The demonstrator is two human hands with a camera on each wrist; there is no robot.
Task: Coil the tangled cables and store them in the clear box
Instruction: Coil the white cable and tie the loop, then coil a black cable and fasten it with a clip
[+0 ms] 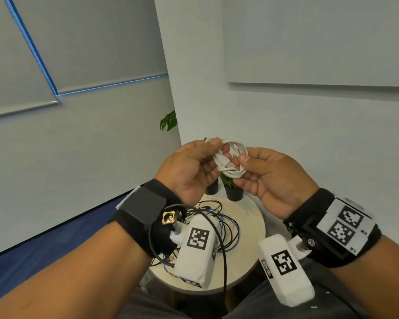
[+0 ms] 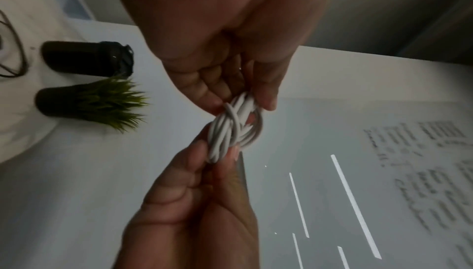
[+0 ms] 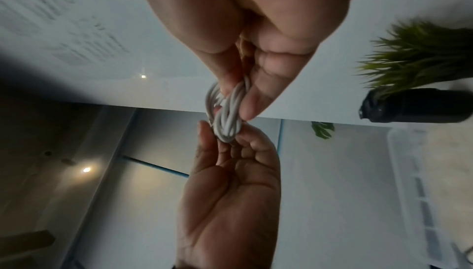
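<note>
We hold the white cable [image 1: 231, 158] coiled above the surface [image 1: 244, 256], our left hand [image 1: 189, 171] pinching one side, our right hand [image 1: 272, 178] the other. Coiling looks nearly finished; next we tuck the end and find the box.

Pale grey walls [image 1: 286, 123] meeting at a corner, grey roller blinds [image 1: 78, 42] edged with blue light at left, blue floor [image 1: 32, 249] below, round light table [image 1: 251, 226] bearing two black pots [image 1: 234, 194] of green plants.
</note>
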